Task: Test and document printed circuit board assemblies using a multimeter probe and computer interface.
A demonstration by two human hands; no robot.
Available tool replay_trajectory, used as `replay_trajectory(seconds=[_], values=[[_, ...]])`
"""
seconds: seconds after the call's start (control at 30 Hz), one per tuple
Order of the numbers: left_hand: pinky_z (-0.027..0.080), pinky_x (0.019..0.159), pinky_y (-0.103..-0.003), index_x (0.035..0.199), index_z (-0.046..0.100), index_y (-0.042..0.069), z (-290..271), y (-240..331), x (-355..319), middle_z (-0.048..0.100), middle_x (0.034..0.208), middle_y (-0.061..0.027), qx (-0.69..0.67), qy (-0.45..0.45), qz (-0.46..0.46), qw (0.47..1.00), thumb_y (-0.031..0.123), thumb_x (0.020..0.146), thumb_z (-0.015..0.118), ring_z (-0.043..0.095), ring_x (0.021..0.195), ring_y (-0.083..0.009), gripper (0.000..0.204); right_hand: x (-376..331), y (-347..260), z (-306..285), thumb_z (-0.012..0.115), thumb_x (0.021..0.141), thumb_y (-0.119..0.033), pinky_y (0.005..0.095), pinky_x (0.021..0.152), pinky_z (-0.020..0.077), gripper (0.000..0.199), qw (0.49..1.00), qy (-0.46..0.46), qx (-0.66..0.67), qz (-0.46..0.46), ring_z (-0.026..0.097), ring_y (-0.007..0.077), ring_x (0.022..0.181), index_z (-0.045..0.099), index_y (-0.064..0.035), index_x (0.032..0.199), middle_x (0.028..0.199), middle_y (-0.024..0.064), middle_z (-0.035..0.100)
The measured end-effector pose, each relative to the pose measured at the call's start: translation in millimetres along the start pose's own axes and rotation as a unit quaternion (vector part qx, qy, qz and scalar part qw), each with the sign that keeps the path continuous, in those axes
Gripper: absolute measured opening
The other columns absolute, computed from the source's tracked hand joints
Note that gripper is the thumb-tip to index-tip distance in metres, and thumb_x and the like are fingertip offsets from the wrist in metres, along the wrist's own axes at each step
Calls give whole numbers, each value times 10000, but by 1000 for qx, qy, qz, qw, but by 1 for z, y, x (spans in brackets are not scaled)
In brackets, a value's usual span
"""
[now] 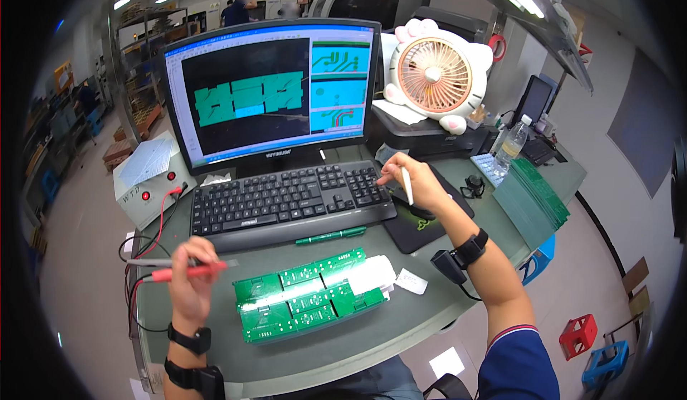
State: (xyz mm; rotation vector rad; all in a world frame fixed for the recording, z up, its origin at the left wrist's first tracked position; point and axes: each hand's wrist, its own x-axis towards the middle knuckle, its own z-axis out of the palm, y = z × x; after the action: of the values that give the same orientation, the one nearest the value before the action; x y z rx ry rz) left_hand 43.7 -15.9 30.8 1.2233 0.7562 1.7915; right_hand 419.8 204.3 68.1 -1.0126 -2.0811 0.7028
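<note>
My left hand [193, 278] is closed around a red test probe [163, 275], whose tip points right over the desk. A thin grey probe [147, 262] lies in the same grip. Just to its right, a panel of green circuit boards [266, 319] rests flat on the desk, with white paper labels [368, 277] over its right end. My right hand [418, 182] is over the number keys of the black keyboard [283, 198]. A white pen-like stick [407, 184] is held between its fingers. A finger seems to touch a key; whether it presses cannot be seen.
Behind the keyboard stands a monitor [250, 139] showing a board layout. A white box [154, 178] with red sockets is at left, wired to the probes. A green pen [330, 236], mouse pad [422, 230], fan [434, 76], bottle [509, 146] and stacked green boards [529, 203] are around.
</note>
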Motion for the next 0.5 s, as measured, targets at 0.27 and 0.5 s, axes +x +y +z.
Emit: replay_trajectory(seconds=[0.27,0.5], values=[[447,715,-299,794,687,-11,32,-3,-10,615,856,-119,192,-201,-82,957,308,916,496,569,795,-187,392,26,40,18,548,928,-128,394,808,478,104,977,-18,-167,-131,616,300,931,599,-43,957,917,121,655],[442,737,-299,825,693,1,27,0,-7,621,870,-109,202,-199,-120,951,292,919,489,566,819,-181,367,15,35,28,525,923,-203,397,881,371,104,946,-17,-290,-143,592,236,888,582,-118,908,766,9,652]])
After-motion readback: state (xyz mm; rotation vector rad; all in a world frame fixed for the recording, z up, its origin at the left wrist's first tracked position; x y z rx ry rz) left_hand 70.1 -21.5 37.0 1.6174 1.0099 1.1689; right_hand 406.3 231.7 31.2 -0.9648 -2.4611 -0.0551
